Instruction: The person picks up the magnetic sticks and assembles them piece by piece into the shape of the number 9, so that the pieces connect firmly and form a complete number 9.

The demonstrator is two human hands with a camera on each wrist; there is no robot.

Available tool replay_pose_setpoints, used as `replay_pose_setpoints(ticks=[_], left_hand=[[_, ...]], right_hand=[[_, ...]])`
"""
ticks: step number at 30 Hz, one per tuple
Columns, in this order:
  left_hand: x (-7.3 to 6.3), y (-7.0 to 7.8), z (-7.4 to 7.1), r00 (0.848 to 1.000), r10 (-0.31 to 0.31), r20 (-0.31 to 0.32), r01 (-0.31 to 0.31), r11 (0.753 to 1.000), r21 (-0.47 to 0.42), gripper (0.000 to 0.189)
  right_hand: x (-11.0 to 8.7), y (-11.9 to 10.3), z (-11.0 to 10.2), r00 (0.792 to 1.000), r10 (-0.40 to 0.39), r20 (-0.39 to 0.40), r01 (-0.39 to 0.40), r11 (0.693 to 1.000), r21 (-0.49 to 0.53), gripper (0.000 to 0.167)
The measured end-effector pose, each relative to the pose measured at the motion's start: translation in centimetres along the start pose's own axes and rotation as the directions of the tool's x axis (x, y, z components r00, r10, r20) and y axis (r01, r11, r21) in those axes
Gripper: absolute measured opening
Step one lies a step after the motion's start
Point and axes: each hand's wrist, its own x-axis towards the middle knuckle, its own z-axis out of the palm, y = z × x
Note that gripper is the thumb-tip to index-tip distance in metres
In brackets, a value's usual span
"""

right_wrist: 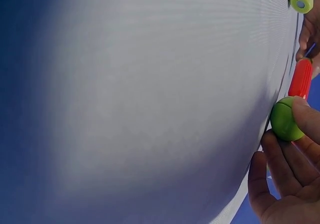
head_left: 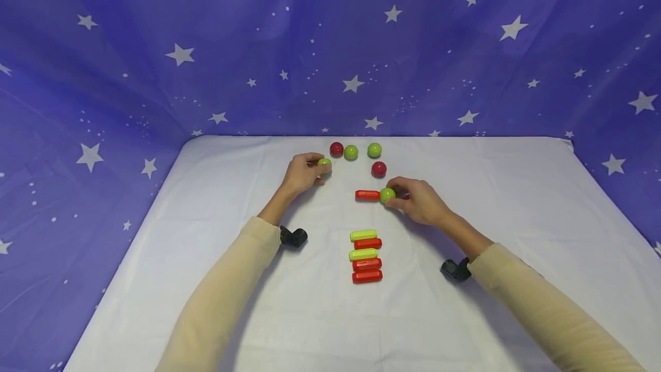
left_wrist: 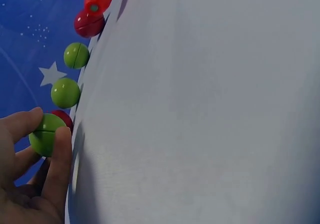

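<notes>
My left hand (head_left: 300, 174) pinches a glossy green ball (left_wrist: 46, 136) between thumb and fingers, at the left end of the balls at the back of the table. A seam runs around this ball. My right hand (head_left: 420, 202) holds another green ball (head_left: 387, 194) with thumb and fingertips. That ball sits right at the right end of a red faceted handle (head_left: 367, 195), which lies crosswise on the table. In the right wrist view, a thin blue rod (right_wrist: 310, 50) shows near the handle's far end.
At the back stand a red ball (head_left: 337, 150), a green ball (head_left: 351, 152) and another green ball (head_left: 374, 150). A second red ball (head_left: 379, 169) lies just in front. Several red and yellow-green handles (head_left: 367, 264) form a column nearer the front of the white-covered table (head_left: 206, 291).
</notes>
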Motion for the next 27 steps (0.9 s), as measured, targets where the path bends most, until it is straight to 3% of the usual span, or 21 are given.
replay_pose_setpoints(ticks=[10,14,20,27], left_hand=[[-1.3,-0.2,0.0,0.999,0.006,0.042,-0.006,1.000,-0.012,0.035],[-1.8,-0.1,0.0,0.995,0.007,0.098,-0.005,1.000,-0.019,0.038],[-2.7,0.2,0.1,0.979,0.044,0.199,-0.050,0.999,0.023,0.048],[-3.9,0.5,0.2,0.958,0.072,0.277,-0.098,0.992,0.083,0.042]], right_hand=[[-0.1,-0.1,0.2,1.000,0.020,-0.002,-0.020,1.000,0.004,0.030],[-0.1,-0.1,0.3,1.000,0.002,-0.006,-0.002,1.000,0.009,0.030],[-0.1,-0.1,0.1,1.000,0.003,-0.009,-0.003,1.000,0.001,0.031],[-0.2,-0.1,0.0,1.000,-0.002,-0.007,0.002,1.000,-0.003,0.030]])
